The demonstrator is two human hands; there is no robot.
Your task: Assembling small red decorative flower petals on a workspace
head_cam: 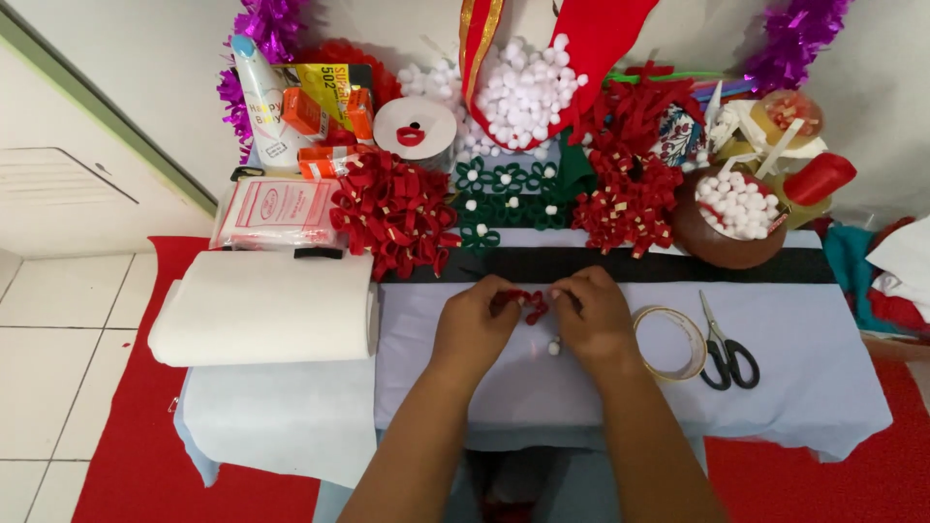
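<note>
Your left hand (477,320) and right hand (593,318) both pinched a small red felt flower (531,304) between the fingertips — low over the pale cloth (794,368), probably for steadiness — with a white pompom (553,347) just below.

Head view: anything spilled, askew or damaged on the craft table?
Mostly in order. One small white pompom lies loose on the pale cloth just below the right hand, apart from the pompom piles at the back. Both hands pinch a red felt flower; the left hand is beside it. Nothing looks damaged.
</note>
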